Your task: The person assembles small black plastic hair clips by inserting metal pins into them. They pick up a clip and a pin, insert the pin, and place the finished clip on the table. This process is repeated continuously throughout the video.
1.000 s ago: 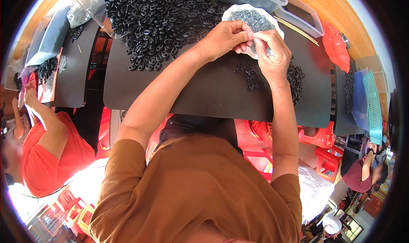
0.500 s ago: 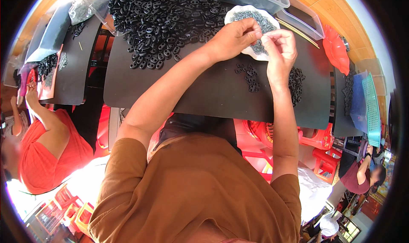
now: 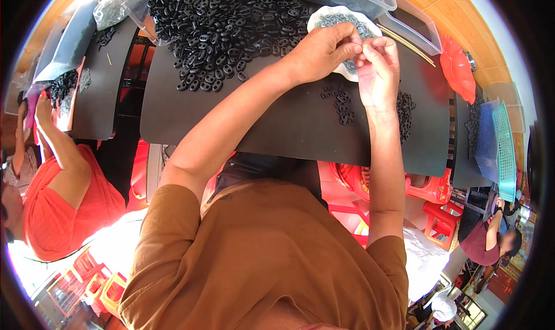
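Hands [image 3: 352, 55] pinched together over dish [image 3: 332, 18]

Both arms stretched forward, elbows bent, bare forearms converging. Left hand [image 3: 319, 51] curled knuckles-up, fingertips pinched together. Right hand [image 3: 378, 67] raised at the wrist, fingers bent in, tips meeting the left's. Pinching something too tiny to make out.

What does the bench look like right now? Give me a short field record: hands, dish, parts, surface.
left hand: fingertips pinched, meeting the right hand over the dish
right hand: raised, fingertips pinched against the left; whatever is in the grip is too small to tell
white dish: holds small grey pieces, under both hands
large black pile: ring-shaped parts, upper left
small black cluster: below the hands
black mat: work surface
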Available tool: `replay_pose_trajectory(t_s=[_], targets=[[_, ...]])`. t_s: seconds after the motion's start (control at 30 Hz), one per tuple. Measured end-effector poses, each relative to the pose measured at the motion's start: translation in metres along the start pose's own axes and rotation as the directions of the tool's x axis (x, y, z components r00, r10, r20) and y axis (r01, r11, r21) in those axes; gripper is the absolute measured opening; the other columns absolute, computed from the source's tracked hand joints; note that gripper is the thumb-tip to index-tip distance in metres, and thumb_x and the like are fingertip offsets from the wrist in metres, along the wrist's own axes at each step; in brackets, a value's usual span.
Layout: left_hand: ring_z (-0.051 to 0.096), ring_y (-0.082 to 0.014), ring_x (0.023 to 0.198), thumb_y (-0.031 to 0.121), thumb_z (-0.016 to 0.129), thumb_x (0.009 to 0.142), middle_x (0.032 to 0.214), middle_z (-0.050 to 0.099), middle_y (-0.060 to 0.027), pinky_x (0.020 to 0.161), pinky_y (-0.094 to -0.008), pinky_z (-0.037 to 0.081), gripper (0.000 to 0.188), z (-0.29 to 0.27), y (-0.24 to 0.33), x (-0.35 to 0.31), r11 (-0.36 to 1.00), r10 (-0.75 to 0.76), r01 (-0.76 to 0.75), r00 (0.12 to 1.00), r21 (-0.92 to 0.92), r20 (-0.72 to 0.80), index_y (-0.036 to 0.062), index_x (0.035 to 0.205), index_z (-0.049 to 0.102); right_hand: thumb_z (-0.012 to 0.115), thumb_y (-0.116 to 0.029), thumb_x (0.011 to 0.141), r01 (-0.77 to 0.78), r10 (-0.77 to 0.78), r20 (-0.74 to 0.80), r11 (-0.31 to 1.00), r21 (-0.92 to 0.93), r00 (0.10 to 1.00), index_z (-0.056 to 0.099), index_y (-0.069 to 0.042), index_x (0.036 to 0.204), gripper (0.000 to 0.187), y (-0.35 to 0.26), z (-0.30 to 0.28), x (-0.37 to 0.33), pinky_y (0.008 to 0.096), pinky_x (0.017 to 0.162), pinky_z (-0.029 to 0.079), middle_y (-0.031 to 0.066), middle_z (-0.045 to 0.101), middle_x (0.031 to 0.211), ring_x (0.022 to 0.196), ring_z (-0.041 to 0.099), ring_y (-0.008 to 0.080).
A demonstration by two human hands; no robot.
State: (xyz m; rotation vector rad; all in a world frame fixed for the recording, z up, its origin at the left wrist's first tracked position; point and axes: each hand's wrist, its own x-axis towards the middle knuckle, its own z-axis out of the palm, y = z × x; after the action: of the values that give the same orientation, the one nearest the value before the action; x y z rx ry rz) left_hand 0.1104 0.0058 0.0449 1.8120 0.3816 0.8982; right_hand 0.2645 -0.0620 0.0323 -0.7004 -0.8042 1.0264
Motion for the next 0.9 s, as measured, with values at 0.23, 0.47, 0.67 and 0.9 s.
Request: replay_pose_trajectory(t_s=[0.23, 0.47, 0.67, 0.9], targets=[[0.055, -0.0094, 0.075, 0.017, 0.060, 0.100, 0.079, 0.058, 0.0015, 0.070, -0.0262, 0.048, 0.014, 0.001, -0.012, 0.003, 0.993, -0.028, 0.025, 0.999, -0.116, -0.022, 0.0024, 0.097, 0.060, 0.064, 0.002, 0.091, 0.118, -0.113, 0.055, 0.988, -0.104, 0.992, 0.057, -0.006, 0.100, 0.014, -0.001, 0.009, 0.000, 0.0256, 0.068, 0.047, 0.0045, 0.063, 0.090, 0.075, 0.057, 0.0110], [0.058, -0.0128, 0.071, 0.018, 0.064, 0.096, 0.077, 0.062, -0.0026, 0.067, -0.0286, 0.048, 0.015, -0.009, -0.014, -0.001, 0.992, -0.092, 0.096, 0.994, 0.085, -0.057, 0.0028, 0.097, 0.064, 0.069, -0.003, 0.089, 0.217, -0.225, 0.088, 0.650, -0.729, 0.970, 0.069, -0.004, 0.099, 0.009, -0.015, 0.004, 0.007, 0.0257, 0.070, 0.051, 0.0025, 0.065, 0.086, 0.078, 0.063, 0.0103], [0.066, -0.0280, 0.075, 0.009, 0.068, 0.087, 0.084, 0.067, -0.0133, 0.070, -0.0362, 0.052, 0.010, -0.012, -0.030, -0.002, 0.863, 0.239, -0.214, 0.971, 0.458, 0.005, 0.0013, 0.093, 0.066, 0.072, -0.002, 0.081, 0.238, -0.006, 0.239, 0.133, -0.962, 0.971, 0.071, -0.005, 0.096, 0.016, -0.030, -0.011, 0.003, 0.0302, 0.071, 0.051, 0.0055, 0.065, 0.087, 0.075, 0.065, 0.0178], [0.068, -0.0289, 0.077, 0.007, 0.068, 0.086, 0.085, 0.070, -0.0146, 0.072, -0.0366, 0.054, 0.012, -0.013, -0.034, -0.002, 0.850, 0.252, -0.230, 0.967, 0.474, 0.017, 0.0015, 0.097, 0.070, 0.071, -0.007, 0.081, 0.310, 0.062, 0.306, -0.074, -0.948, 0.950, 0.071, -0.008, 0.094, 0.013, -0.025, -0.012, 0.000, 0.0384, 0.076, 0.052, 0.0048, 0.064, 0.093, 0.088, 0.065, 0.0268]])
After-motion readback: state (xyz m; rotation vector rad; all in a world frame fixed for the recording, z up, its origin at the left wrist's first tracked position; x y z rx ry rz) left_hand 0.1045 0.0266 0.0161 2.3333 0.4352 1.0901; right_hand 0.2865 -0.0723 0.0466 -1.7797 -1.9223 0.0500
